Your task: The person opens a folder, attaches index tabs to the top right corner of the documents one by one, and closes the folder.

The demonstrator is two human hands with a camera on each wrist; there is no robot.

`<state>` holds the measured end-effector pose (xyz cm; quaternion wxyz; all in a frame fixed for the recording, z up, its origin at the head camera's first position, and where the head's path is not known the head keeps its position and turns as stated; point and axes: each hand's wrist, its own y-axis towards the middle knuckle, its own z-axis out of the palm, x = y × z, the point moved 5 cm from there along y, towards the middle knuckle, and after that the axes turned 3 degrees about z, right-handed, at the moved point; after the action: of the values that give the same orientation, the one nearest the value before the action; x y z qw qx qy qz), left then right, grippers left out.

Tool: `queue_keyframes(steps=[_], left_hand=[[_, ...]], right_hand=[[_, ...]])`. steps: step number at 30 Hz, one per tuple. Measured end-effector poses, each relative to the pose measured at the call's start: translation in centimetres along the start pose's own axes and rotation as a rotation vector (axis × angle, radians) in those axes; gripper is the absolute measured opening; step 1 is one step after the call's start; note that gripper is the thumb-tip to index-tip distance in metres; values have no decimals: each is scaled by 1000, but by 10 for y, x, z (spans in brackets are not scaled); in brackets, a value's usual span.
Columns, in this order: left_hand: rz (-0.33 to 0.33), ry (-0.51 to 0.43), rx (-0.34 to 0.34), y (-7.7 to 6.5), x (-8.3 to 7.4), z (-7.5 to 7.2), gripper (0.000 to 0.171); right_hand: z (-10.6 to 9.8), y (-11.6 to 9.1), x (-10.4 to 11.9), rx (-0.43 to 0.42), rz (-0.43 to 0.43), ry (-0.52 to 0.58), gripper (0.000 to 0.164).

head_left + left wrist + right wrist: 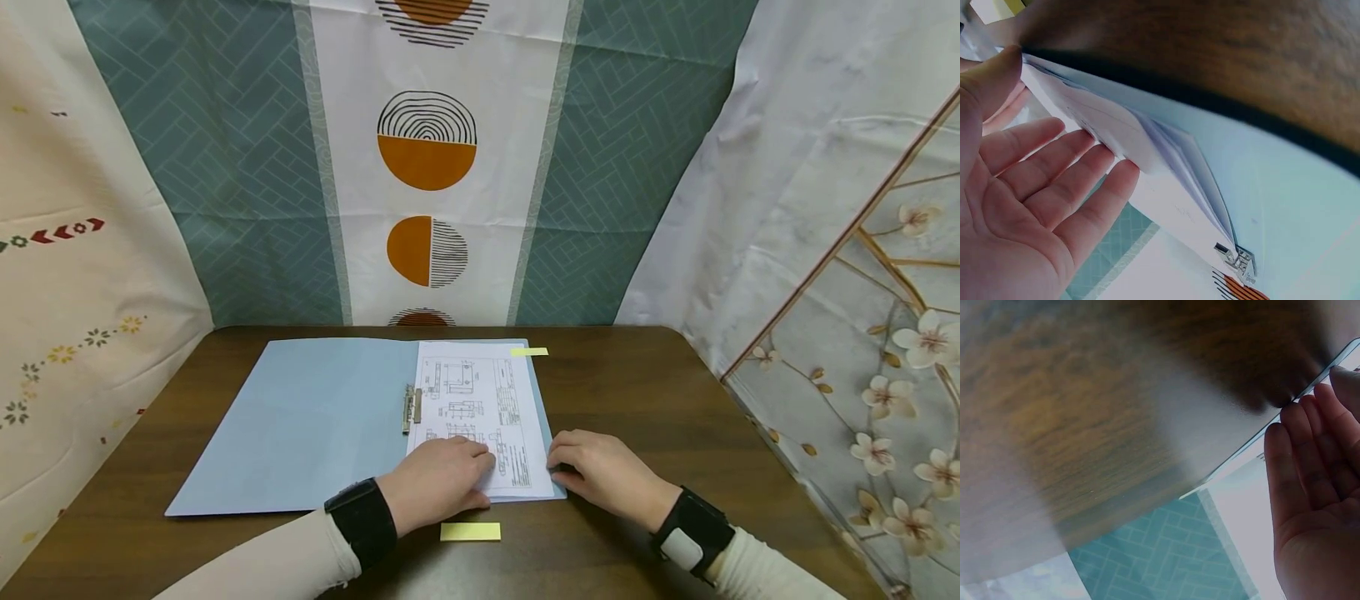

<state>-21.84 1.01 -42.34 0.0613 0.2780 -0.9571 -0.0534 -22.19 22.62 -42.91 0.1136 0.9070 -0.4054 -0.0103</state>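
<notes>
A light blue folder [300, 425] lies spread open on the table. A stack of printed drawing sheets [480, 375] covers its right half, beside a metal clip [412, 408] at the spine. My left hand [438, 479] rests on the lower part of the top sheet with fairly straight fingers; its thumb is by the front edge. In the left wrist view the sheets [1154, 156] bow up slightly off the folder. The right hand [611, 475] touches the folder's right edge near the lower corner, its fingertips along the rim. Neither hand grips anything visibly.
One yellow paper strip [529, 352] sticks out past the sheets' upper right edge. Another yellow strip [470, 532] lies on the brown table [637, 392] in front of the folder. Patterned cloths [247, 167] hang behind and at both sides.
</notes>
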Motion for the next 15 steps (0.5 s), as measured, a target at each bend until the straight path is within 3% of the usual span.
queue_keyframes(steps=[15], left_hand=[[14, 8, 6, 4, -1, -3, 33]], right_hand=[[-1, 0, 1, 4, 18, 9, 17]])
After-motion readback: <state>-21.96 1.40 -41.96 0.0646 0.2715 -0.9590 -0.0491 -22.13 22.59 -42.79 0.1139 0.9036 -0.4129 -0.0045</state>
